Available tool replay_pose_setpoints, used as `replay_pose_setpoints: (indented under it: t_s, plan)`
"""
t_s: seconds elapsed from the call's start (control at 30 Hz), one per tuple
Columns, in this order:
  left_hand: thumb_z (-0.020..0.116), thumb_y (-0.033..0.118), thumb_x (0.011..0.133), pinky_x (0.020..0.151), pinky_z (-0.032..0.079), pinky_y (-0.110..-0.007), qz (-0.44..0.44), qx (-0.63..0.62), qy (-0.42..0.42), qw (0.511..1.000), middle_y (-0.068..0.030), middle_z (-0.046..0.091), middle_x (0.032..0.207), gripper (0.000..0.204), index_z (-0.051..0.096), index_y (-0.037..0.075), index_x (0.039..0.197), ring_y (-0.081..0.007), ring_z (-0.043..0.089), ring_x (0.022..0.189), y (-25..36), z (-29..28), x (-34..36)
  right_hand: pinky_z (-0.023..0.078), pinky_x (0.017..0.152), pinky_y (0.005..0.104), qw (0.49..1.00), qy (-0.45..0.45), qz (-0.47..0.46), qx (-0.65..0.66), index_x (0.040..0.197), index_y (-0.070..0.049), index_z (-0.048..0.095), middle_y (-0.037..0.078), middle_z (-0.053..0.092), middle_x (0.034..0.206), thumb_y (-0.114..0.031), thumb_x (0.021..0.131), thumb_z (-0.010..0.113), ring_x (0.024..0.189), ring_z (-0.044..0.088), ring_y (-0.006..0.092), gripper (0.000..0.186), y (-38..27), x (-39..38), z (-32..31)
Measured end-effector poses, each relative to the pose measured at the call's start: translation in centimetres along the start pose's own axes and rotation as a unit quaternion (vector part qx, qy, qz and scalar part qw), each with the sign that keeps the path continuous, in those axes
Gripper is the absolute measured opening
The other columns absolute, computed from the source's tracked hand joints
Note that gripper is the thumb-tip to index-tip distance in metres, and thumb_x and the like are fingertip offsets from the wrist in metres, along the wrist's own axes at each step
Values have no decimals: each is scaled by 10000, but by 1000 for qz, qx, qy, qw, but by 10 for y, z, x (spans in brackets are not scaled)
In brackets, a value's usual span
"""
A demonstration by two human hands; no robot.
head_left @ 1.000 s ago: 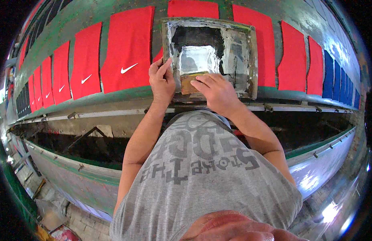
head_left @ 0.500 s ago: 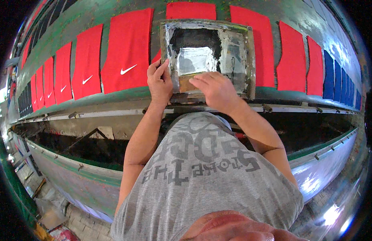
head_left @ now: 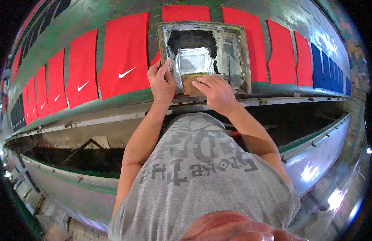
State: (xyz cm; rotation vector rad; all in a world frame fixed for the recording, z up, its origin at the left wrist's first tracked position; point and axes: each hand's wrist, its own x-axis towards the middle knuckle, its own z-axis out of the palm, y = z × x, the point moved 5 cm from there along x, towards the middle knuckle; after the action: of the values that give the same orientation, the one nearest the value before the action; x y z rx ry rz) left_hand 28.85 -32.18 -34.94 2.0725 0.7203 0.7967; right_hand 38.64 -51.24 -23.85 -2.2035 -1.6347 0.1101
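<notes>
A screen-printing frame (head_left: 245, 60) lies over red fabric pieces on the green table, its mesh stained black, grey and white. White ink (head_left: 194, 59) rings a paler rectangle in its middle. My left hand (head_left: 161, 84) is closed on the frame's left edge, near the front corner, thumb on top. In my right hand (head_left: 219, 94), fingers and thumb grip a small wooden squeegee (head_left: 190, 86). The squeegee rests at the near side of the white area, its lower edge by the frame's front bar. Its blade's contact with the mesh is hidden.
Left of the frame, a row of red fabric pieces (head_left: 125, 48) bears white curved marks. Plain red pieces (head_left: 280, 54) and blue pieces (head_left: 317, 66) lie to the right. A metal rail (head_left: 129, 113) runs along the table's near edge, with a dark trough below.
The squeegee has shifted slightly right within the frame, with my right hand on it. My left hand keeps its hold on the frame edge. The whole view has turned a little.
</notes>
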Motion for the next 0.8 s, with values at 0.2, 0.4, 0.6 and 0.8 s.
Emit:
replay_pose_setpoints:
  t_s: [0.2, 0.4, 0.6, 0.8]
  plan:
    - [710, 20, 1030, 1119, 523, -523, 0, 5, -4, 1000, -255, 677, 1399, 391, 729, 45, 1419, -445, 623, 1303, 0, 2, 1, 593, 1044, 494, 998, -51, 35, 29, 1257, -42, 771, 150, 763, 1232, 30, 886, 697, 1157, 729, 393, 385, 1, 10, -11]
    - [706, 33, 1034, 1126, 520, -521, 17, 30, -1, 999, -257, 678, 1395, 423, 686, 2, 1455, -447, 623, 1302, 4, 3, 2, 594, 1015, 518, 996, -28, 74, 42, 1265, -37, 756, 194, 778, 1203, 38, 933, 679, 1179, 724, 428, 348, 50, 55, -22]
    - [697, 24, 1035, 1141, 512, -510, 23, 31, 6, 999, -255, 688, 1381, 421, 694, -5, 1455, -444, 623, 1304, 2, 4, 2, 596, 1004, 514, 996, -3, 88, 31, 1286, -47, 769, 177, 780, 1196, 32, 944, 670, 1153, 727, 422, 364, 71, 74, -12]
    - [704, 25, 1040, 1145, 524, -499, -21, 35, -12, 999, -231, 694, 1403, 434, 712, 16, 1474, -427, 631, 1321, -2, 5, 0, 598, 991, 496, 999, 4, 31, 16, 1308, -94, 796, 144, 787, 1196, -21, 934, 684, 1121, 732, 386, 397, 51, 52, -1]
